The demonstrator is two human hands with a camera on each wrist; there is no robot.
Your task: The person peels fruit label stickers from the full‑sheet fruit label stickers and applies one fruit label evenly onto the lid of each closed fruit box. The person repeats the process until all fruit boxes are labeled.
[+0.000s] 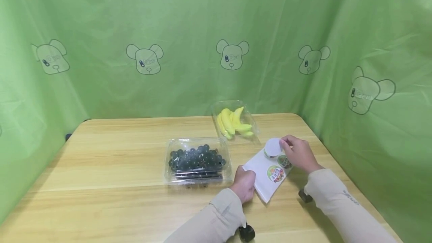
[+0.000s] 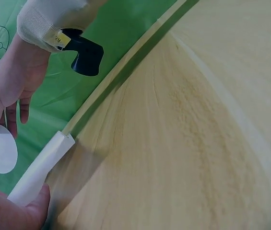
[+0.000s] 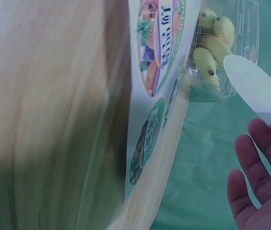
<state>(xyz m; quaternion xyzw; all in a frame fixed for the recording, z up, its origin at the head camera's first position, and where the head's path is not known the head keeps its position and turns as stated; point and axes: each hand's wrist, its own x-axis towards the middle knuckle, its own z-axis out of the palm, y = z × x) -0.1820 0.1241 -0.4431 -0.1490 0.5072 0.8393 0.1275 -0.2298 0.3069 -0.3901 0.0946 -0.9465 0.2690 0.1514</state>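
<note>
My left hand [image 1: 244,183] grips the left edge of a white sticker sheet [image 1: 258,168], held tilted over the table. Printed on its face are round colourful fruit labels [image 1: 276,174], seen close up in the right wrist view. Between thumb and finger, my right hand [image 1: 299,153] pinches one round sticker [image 1: 272,147] by its edge, its plain white back showing. In the right wrist view that sticker [image 3: 255,88] stands apart from the sheet [image 3: 137,103], and the other right-hand fingers are spread. The left wrist view shows the sheet [image 2: 41,165] nearly edge-on above the left thumb.
Left of the sheet, a clear plastic box [image 1: 168,160] holds dark grapes [image 1: 197,158]. Farther back stands another clear box [image 1: 216,108] with yellow bananas [image 1: 229,121]. Green curtains [image 1: 189,48] with bear faces surround the wooden table [image 1: 118,168]. Both wrists carry black cameras [image 1: 247,232].
</note>
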